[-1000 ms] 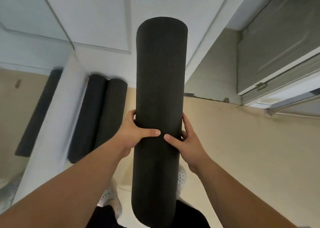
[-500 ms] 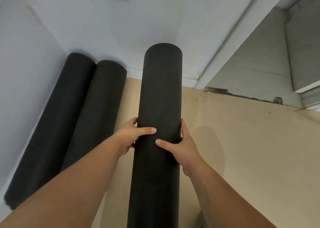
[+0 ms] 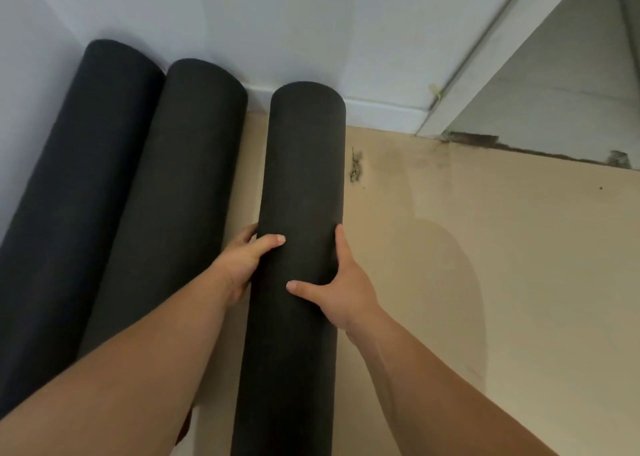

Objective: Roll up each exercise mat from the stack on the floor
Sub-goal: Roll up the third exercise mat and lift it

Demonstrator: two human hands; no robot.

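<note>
Three black rolled foam mats: two (image 3: 86, 196) (image 3: 173, 192) lean on the wall; left hand (image 3: 244, 261) and right hand (image 3: 343, 286) grip the third (image 3: 301, 178).

Tan floor (image 3: 502, 248), pale wall (image 3: 277, 23), white baseboard (image 3: 381, 113) along its foot, white corner trim (image 3: 485, 57) at right, small debris (image 3: 355, 168) on floor

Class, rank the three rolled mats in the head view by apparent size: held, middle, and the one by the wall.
Largest: held mat and wall mat, alike; the held one is nearer the camera, so unranked.
Smallest: middle mat, slightly.
</note>
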